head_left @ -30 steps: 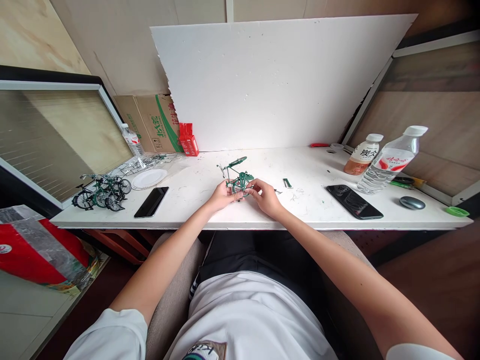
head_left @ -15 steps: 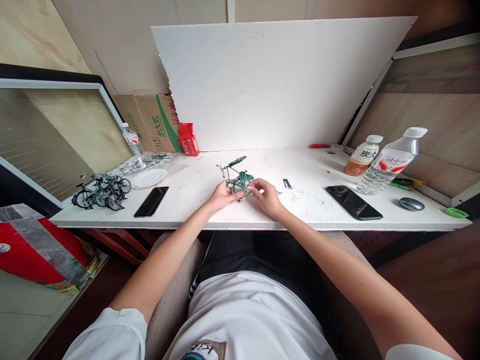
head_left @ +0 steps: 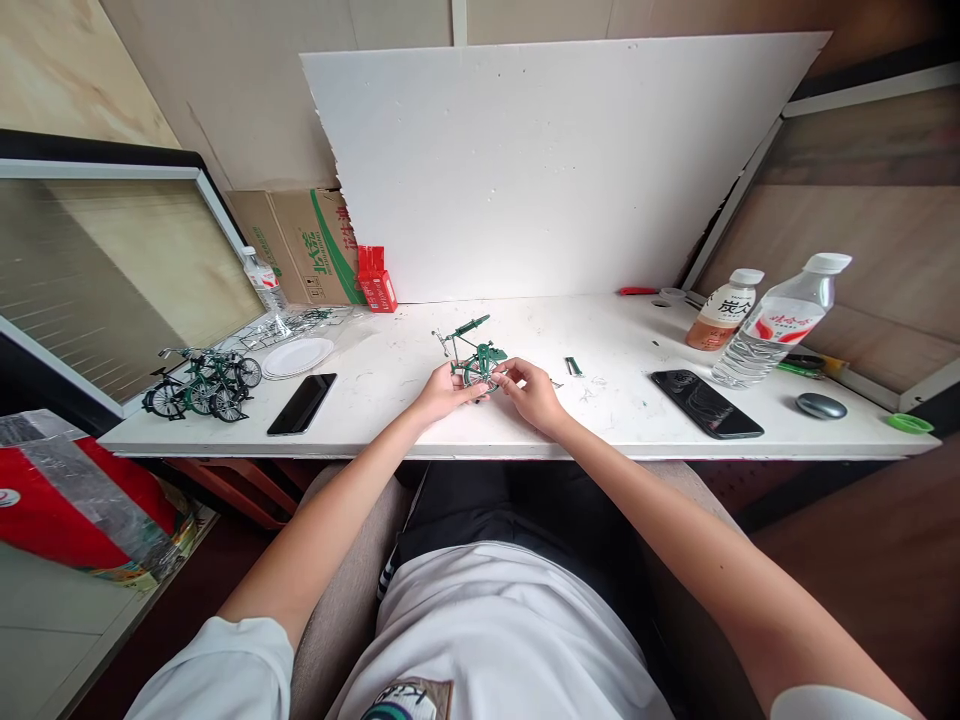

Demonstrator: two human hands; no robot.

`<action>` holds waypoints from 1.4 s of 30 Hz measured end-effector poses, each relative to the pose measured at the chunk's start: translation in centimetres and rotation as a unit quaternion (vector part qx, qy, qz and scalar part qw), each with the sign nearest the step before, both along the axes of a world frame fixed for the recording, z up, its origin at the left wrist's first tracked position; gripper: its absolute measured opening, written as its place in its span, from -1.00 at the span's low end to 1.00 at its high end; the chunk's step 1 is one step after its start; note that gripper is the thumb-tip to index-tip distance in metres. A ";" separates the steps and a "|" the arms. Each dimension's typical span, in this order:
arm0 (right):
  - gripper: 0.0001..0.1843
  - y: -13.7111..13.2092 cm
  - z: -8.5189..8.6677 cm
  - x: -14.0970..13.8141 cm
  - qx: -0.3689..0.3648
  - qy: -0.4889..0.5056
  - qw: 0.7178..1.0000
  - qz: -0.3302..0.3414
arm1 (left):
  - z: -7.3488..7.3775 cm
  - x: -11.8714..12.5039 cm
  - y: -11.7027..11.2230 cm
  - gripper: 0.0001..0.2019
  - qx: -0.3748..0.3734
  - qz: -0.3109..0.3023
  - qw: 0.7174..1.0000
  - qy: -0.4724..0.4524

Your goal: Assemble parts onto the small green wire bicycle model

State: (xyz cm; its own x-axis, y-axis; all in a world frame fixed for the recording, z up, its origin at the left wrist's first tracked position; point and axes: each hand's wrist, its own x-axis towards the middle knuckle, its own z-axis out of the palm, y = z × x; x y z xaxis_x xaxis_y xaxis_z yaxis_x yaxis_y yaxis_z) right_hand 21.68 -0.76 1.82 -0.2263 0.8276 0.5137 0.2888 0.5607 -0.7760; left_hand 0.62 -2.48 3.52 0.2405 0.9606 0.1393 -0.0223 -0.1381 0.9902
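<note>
Your two hands meet at the middle of the frame, just above the near edge of the white surface (head_left: 420,425). Your left hand (head_left: 442,392) has its fingers curled around the lower part of a small green model bicycle (head_left: 474,356), gripping it from the left side. Your right hand (head_left: 531,392) comes in from the right, thumb and forefinger pinched together at the bicycle's wheel; whether a small part sits between those fingertips is too small to tell. The bicycle stands roughly upright between your hands, its frame and handlebar rising above your fingers toward the top of the frame.

Just right of your right hand a small green part (head_left: 574,366) lies on the surface, apart from your fingers. Farther right a black phone (head_left: 706,403) lies flat, and beyond it a clear water bottle (head_left: 776,320) leans beside a brown drink bottle (head_left: 724,309). A dark oval mouse (head_left: 821,405) and a green cap (head_left: 909,422) sit near the right edge.

To the left of your hands another black phone (head_left: 301,403) lies flat, with a white plate (head_left: 298,357) just above it. At the left end of the surface a cluster of finished green bicycles (head_left: 201,384) stands together. A red carton (head_left: 376,279) stands at the back, against the white foam board (head_left: 562,170).
</note>
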 end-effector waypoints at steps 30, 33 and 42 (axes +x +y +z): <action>-0.76 0.4 -0.6 0.2 0.066 -0.088 0.989 -0.097 | 1.2 -2.7 1.0 -0.41 0.049 0.092 0.991 -0.081; -0.81 0.5 -0.6 0.3 0.096 -0.144 0.980 -0.100 | 1.3 -3.3 1.5 -0.42 0.051 0.103 0.990 -0.086; -0.82 1.4 0.2 -0.4 0.080 -0.227 0.966 -0.097 | 0.6 -4.2 2.8 -0.43 0.041 0.125 0.989 -0.072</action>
State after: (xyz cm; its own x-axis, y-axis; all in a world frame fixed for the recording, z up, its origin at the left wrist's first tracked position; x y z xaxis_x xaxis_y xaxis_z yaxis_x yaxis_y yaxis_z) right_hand 21.31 0.65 2.00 -0.3076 0.7954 0.5223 0.6909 0.5641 -0.4522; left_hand -3.54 0.31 4.11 -0.0320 0.9717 0.2342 -0.1178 -0.2363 0.9645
